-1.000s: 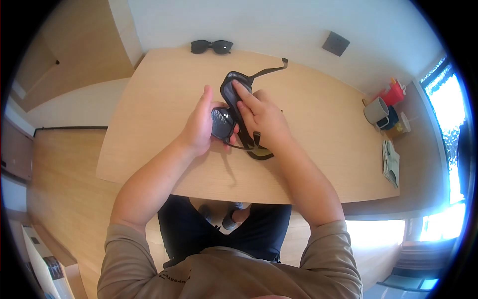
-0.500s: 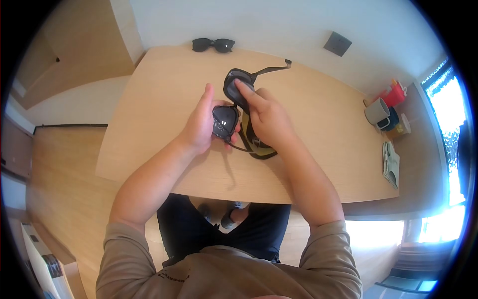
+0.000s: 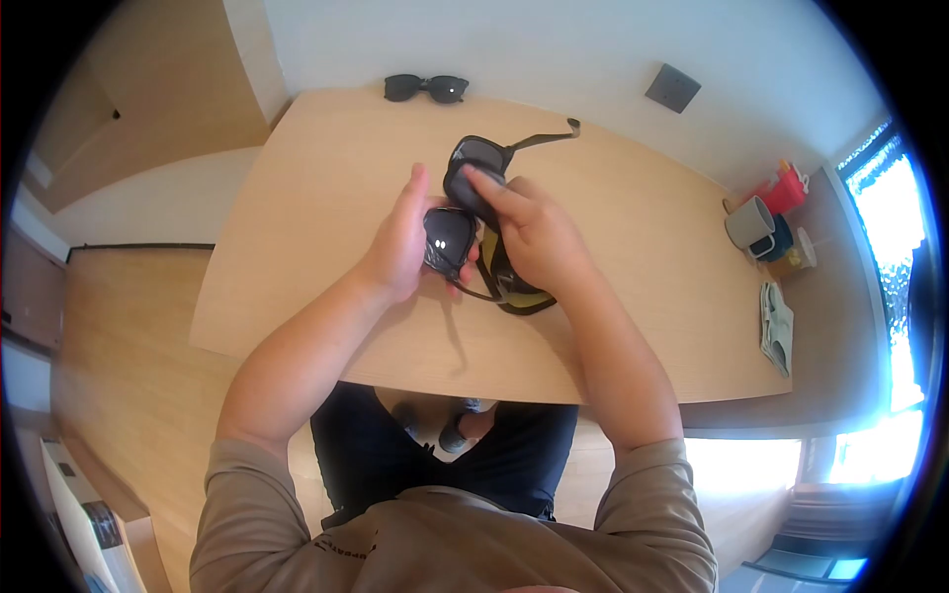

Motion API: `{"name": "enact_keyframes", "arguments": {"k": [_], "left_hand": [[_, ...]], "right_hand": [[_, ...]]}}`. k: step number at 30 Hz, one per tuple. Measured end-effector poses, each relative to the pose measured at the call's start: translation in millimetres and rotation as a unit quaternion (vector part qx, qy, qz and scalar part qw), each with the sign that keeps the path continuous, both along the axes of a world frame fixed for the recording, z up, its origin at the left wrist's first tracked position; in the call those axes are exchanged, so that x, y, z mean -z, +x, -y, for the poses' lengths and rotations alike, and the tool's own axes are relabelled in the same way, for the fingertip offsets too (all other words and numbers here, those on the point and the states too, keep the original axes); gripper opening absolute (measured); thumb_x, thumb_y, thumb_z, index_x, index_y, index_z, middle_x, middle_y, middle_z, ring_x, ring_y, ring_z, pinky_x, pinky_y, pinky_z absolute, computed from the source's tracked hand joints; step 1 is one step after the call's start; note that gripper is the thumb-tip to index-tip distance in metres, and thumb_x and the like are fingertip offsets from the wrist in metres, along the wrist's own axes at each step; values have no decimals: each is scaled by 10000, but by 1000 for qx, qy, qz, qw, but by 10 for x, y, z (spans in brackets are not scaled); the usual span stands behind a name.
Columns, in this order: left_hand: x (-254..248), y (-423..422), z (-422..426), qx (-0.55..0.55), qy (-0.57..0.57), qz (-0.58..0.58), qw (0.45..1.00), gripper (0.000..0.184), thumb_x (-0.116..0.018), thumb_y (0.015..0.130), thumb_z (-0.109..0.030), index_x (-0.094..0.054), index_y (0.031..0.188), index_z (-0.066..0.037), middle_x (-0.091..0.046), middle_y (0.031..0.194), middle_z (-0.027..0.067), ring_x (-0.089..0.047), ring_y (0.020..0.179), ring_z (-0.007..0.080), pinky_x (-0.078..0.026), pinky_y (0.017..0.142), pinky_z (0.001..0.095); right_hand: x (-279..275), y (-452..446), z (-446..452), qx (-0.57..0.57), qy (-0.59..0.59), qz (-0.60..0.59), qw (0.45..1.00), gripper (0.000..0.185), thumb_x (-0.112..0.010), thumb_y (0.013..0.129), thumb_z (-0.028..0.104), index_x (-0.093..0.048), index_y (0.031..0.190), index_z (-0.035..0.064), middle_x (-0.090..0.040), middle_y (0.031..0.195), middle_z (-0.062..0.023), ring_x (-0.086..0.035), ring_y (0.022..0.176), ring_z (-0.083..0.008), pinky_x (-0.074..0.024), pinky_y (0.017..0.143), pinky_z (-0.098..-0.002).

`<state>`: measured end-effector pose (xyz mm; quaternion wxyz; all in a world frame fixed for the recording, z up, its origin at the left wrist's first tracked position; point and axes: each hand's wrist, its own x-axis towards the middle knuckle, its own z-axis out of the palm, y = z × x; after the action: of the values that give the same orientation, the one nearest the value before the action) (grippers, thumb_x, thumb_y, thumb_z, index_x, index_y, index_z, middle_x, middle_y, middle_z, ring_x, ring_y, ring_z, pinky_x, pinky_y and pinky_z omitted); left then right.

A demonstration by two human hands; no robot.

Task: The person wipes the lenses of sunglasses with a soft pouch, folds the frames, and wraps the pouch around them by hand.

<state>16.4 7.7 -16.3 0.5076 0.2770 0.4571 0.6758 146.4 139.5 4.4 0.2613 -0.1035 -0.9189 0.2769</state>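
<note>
Apparently midway, our left grip [image 3: 397, 245] pinches black-framed sunglasses [image 3: 479, 150], one dark lens [image 3: 449, 233] bare, our right grip [image 3: 539, 232] pressing black-and-yellow material [image 3: 522, 299] against the other.

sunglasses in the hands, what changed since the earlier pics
The right hand has slid down the far lens toward the person, with the dark piece under its fingers, baring more lens. No new grasp or release shows. The left hand still holds the sunglasses; the other pair hasn't moved.
</note>
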Motion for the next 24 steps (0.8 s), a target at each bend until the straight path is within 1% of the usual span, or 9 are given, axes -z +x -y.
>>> {"name": "enact_keyframes", "arguments": {"k": [1, 4, 7, 10, 13, 16, 19, 22, 24], "left_hand": [[-19, -9, 9, 3, 3, 0, 1000, 865, -226, 887, -775, -540, 1007, 22, -629, 728, 136, -625, 535, 221, -501, 458, 335], [-25, -14, 19, 1, 18, 10, 1000, 870, -227, 884, -779, -542, 1008, 22, -630, 729, 137, -624, 532, 216, -503, 457, 335], [-31, -19, 13, -3, 21, 12, 1000, 870, -226, 885, -779, -542, 1008, 22, -631, 732, 139, -624, 533, 217, -502, 455, 338], [-37, -12, 24, -14, 17, 13, 1000, 864, -227, 889, -774, -542, 1004, 22, -632, 736, 141, -624, 539, 219, -500, 452, 338], [-22, 6, 7, -8, 8, 14, 1000, 852, -233, 895, -765, -542, 992, 22, -632, 738, 140, -624, 545, 220, -498, 451, 337], [-2, 25, -1, 0, 11, 3, 1000, 844, -238, 898, -761, -543, 980, 21, -628, 734, 134, -622, 548, 218, -496, 450, 333], [0, 21, 0, 3, 4, -12, 1000, 837, -239, 900, -758, -544, 972, 17, -624, 729, 128, -621, 548, 214, -495, 449, 329], [-2, 18, 0, -5, 0, -19, 1000, 837, -240, 899, -758, -546, 971, 17, -623, 728, 123, -622, 549, 211, -495, 450, 327], [-6, 13, 3, -8, 2, -19, 1000, 838, -240, 899, -758, -548, 972, 17, -624, 729, 123, -623, 549, 212, -495, 451, 328]], "right_hand": [[-7, 4, -1, -20, -2, 7, 1000, 515, -491, 868, 2, -592, 1311, 245, -591, 923, -153, -602, 819, -334, -490, 734, -405], [41, 2, -19, -16, -18, -38, 999, 469, -495, 865, 8, -639, 1255, 228, -594, 879, -147, -601, 800, -327, -491, 721, -401], [19, 24, -76, 2, 1, -44, 999, 412, -503, 871, 30, -674, 1199, 212, -602, 843, -131, -607, 787, -322, -491, 697, -402], [57, 12, -93, 50, 19, -66, 996, 403, -508, 880, 51, -659, 1218, 213, -606, 824, -120, -609, 774, -319, -489, 676, -405], [-24, 3, -10, 107, 15, -34, 994, 455, -478, 881, -24, -611, 1282, 145, -623, 891, -150, -611, 806, -294, -482, 749, -342], [-65, -6, 60, 90, -1, -9, 996, 490, -480, 886, -12, -574, 1328, 179, -610, 904, -156, -606, 820, -310, -482, 760, -356], [21, -25, 16, 59, 10, -25, 998, 498, -493, 898, 53, -557, 1345, 264, -597, 880, -152, -613, 796, -338, -488, 709, -417], [24, 5, -8, 16, -6, 2, 1000, 510, -490, 893, 43, -561, 1341, 275, -595, 868, -157, -612, 796, -341, -490, 725, -408], [27, 8, -3, -2, -18, -3, 1000, 496, -491, 889, 40, -571, 1329, 255, -595, 864, -157, -611, 792, -340, -491, 729, -403]]}}
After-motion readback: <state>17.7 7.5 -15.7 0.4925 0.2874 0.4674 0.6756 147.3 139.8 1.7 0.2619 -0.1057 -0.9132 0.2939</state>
